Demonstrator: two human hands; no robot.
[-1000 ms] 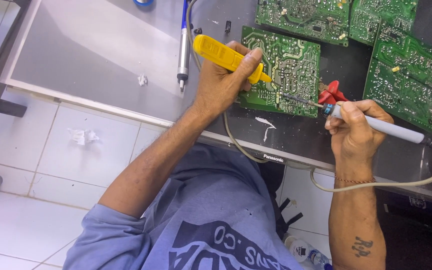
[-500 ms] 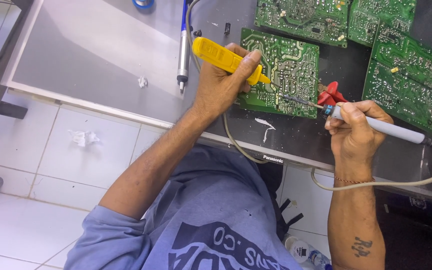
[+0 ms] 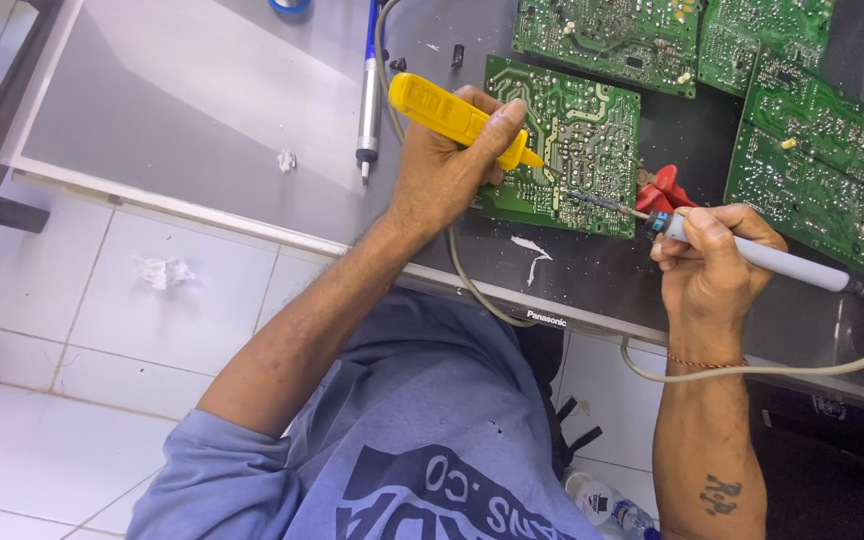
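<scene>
Board [image 3: 592,125] (green, solder side up) lies flat on the dark panel [image 3: 592,275], square between the two hands; several more green boards [image 3: 822,140] sit above and to the rt of it. Both tool tips meet at the board's lower edge, near its lower-rt corner.

Iron [image 3: 752,255]: long axis runs nearly level, grey handle out to the rt, thin tip pointing left onto the board edge. Cord loops off the handle end, down and back under the panel rim. Rt hand [image 3: 717,265] closed round the front of the handle, pencil-style, thumb on top, fingers curled under.

Pump [image 3: 457,115] (yellow, desoldering type, I think): axis slants from upper left down to lower rt, nozzle aimed at the same spot from the opposite side. Left hand [image 3: 447,170] wrapped shut round its lower half, thumb along the barrel.

So the two tools converge nose to nose, iron from the rt, pump from the left; tips close, can't tell if either touches the board. Left hand sits nearer the board (partly over its left edge); rt hand stays off it, below the rt corner.

Red tool handles [image 3: 664,190] lie just beside the iron tip. A blue-and-silver pen-like tool [image 3: 370,85] lies upright left of the pump, well apart.
</scene>
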